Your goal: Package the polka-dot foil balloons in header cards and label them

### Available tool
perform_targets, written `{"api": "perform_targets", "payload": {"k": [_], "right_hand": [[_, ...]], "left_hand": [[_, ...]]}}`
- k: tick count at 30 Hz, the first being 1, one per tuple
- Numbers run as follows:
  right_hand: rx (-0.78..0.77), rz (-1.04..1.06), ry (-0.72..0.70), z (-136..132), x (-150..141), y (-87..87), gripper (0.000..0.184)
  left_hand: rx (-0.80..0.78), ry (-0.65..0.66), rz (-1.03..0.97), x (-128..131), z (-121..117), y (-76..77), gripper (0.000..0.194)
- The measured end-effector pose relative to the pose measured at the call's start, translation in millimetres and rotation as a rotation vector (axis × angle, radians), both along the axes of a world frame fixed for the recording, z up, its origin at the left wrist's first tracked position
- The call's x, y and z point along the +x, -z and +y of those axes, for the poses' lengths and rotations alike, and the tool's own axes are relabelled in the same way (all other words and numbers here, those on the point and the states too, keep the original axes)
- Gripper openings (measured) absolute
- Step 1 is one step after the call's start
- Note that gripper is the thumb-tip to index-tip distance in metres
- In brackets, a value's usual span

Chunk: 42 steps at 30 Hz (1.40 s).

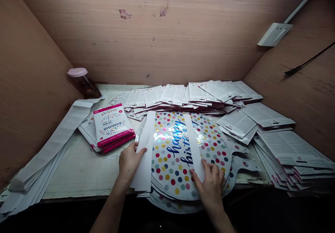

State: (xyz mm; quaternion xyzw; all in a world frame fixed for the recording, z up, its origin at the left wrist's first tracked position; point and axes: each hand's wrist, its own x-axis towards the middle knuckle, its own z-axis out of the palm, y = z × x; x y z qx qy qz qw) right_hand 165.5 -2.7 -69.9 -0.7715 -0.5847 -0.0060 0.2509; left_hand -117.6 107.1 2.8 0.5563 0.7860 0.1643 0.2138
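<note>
Left hand (130, 164) and right hand (210, 187) well apart, palms down, fingers extended.

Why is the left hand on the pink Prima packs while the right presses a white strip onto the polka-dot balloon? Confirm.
Wrong: the head view shows the left hand holding another white strip, not the pink Prima packs. The right hand's strip on the balloon stands.

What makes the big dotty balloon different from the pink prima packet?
The balloon is round and shiny, while the prima packet is a rectangle with a pink and white front. The balloon lies under the person's right hand; the packet sits untouched to the left. The balloon is much bigger than the packet. Both show colourful dots.
</note>
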Motion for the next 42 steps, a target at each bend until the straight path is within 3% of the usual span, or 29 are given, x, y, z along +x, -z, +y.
{"api": "perform_targets", "payload": {"k": [3, 5, 7, 10, 13, 15, 17, 21, 25, 32, 42], "right_hand": [[-0.064, 0.141, 0.106, 4.8, -2.4, -5.2, 0.06], [-0.088, 0.202, 0.125, 9.2, -2.8, -9.7, 0.051], [-0.088, 0.228, 0.122, 12.7, -2.1, -13.0, 0.045], [-0.082, 0.29, 0.079, 15.0, 1.1, -16.0, 0.036], [-0.024, 0.297, 0.085, 15.2, 1.9, -24.1, 0.038], [0.084, 0.239, 0.129, 16.0, -3.9, -34.9, 0.046], [0.116, 0.33, 0.062, 18.8, -15.9, -47.5, 0.047], [-0.183, 0.958, -0.182, 31.0, -44.2, -61.7, 0.041], [-0.312, 1.271, -0.118, 44.3, -54.8, -56.1, 0.049], [-0.167, 1.316, -0.161, 51.2, -62.0, -48.5, 0.043], [-0.345, 1.609, -0.047, 50.2, -58.3, -59.0, 0.051]], "left_hand": [[0.069, -0.029, -0.036, -7.1, -2.2, -2.6, 0.02], [0.153, -0.058, -0.176, -6.1, -5.0, -4.0, 0.021], [0.16, -0.082, -0.469, 4.1, -9.0, -4.4, 0.027], [-0.008, -0.056, -1.003, 34.0, -14.8, -1.0, 0.036], [-0.145, -0.022, -1.265, 65.7, -17.2, 6.5, 0.043], [-0.185, -0.027, -1.306, 80.8, -17.6, 11.0, 0.046], [-0.199, -0.038, -1.337, 91.0, -18.7, 13.3, 0.049], [-0.116, -0.084, -1.454, 101.8, -24.3, 12.9, 0.056], [-0.066, -0.105, -1.45, 100.9, -28.1, 11.9, 0.056], [-0.004, -0.139, -1.463, 95.0, -28.2, 10.0, 0.054], [-0.193, -0.101, -1.556, 80.1, -29.0, 6.4, 0.057]]}}
